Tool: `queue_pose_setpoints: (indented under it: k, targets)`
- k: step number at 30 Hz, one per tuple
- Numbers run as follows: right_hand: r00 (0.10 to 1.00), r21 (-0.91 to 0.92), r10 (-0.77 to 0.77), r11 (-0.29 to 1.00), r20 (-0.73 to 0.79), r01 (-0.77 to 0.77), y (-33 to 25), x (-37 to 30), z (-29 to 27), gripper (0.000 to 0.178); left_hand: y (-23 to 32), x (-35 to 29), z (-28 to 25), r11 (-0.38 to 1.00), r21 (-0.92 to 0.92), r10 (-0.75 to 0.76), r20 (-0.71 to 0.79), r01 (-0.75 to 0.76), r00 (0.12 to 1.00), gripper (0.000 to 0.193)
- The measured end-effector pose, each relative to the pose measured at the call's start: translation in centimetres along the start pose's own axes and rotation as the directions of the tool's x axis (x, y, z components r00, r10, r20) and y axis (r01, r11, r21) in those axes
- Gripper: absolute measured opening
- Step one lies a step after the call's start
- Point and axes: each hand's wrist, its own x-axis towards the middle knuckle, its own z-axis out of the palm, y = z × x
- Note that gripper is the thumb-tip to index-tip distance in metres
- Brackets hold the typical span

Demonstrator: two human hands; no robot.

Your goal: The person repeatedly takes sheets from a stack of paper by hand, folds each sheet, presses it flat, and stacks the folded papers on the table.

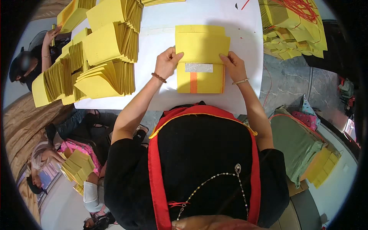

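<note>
On the white table (161,23), straight ahead of me, lies the yellow paper (205,50), its long axis running away from my body. An orange stripe (193,82) follows that axis at the near end; a silver strip (199,68) crosses it. My left hand (167,62) and right hand (234,66) pinch opposite side edges of its upper layer, thumbs on top, other fingers partly hidden. I can't tell whether that layer is a flap or a separate sheet; shadow dulls its far part. Yellow stacks (103,48) stand to the left, the farthest cut off by the upper edge, with a co-worker's hand (53,34) at one. Rightward, red cords (301,9) lie tangled over a yellow pile (293,32), also cut off above.
</note>
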Motion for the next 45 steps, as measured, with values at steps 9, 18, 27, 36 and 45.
queue_pose_setpoints:
  k: [9,18,27,36,45]
  targets:
    - [0.979,-0.019,-0.197,0.980,0.049,0.198,-0.3,-0.9,-0.6,0.020,9.2,-1.2,-0.4,0.476,0.521,0.631,0.359,-0.709,0.687,0.018]
    - [0.964,-0.109,-0.263,0.960,-0.045,0.257,-0.8,-3.7,0.1,0.040,6.4,-2.5,0.2,0.919,0.302,0.121,0.395,-0.254,0.910,0.021]
    - [0.965,-0.212,-0.259,0.946,-0.044,0.245,1.6,-3.7,0.9,0.041,4.4,-2.7,0.2,0.975,0.204,-0.008,0.428,-0.088,0.904,0.022]
    - [0.958,-0.175,-0.277,0.949,-0.072,0.261,2.2,-3.7,1.2,0.037,3.1,-2.1,-0.2,0.998,-0.020,-0.051,0.440,0.066,0.897,0.020]
    - [0.964,-0.160,-0.256,0.957,-0.076,0.241,2.1,-3.7,1.3,0.035,2.8,-2.0,-0.3,0.995,0.033,-0.096,0.458,0.091,0.884,0.020]
